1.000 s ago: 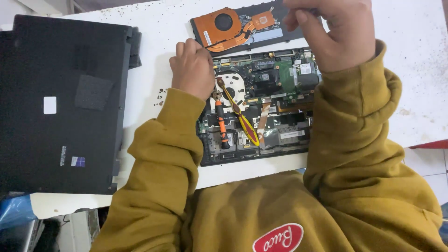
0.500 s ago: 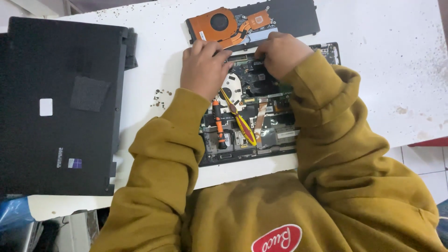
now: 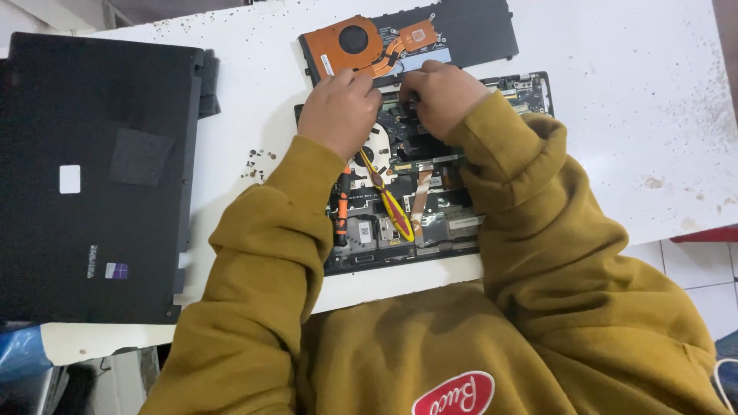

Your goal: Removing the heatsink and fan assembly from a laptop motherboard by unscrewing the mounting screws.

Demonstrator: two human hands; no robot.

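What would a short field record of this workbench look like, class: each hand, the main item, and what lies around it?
left hand: on the opened laptop's far edge, near the fan
right hand: fingers down among the laptop's inner parts
opened laptop: base cover off, boards showing
copper fan and heatsink: lying beyond the laptop
black cover: left on the white table
screws: loose beside the laptop

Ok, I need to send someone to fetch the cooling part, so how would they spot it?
On the white table, look just beyond the opened laptop under the person's hands. The cooling part lies on a flat black panel. Nothing else nearby is copper-orange with a round black fan.
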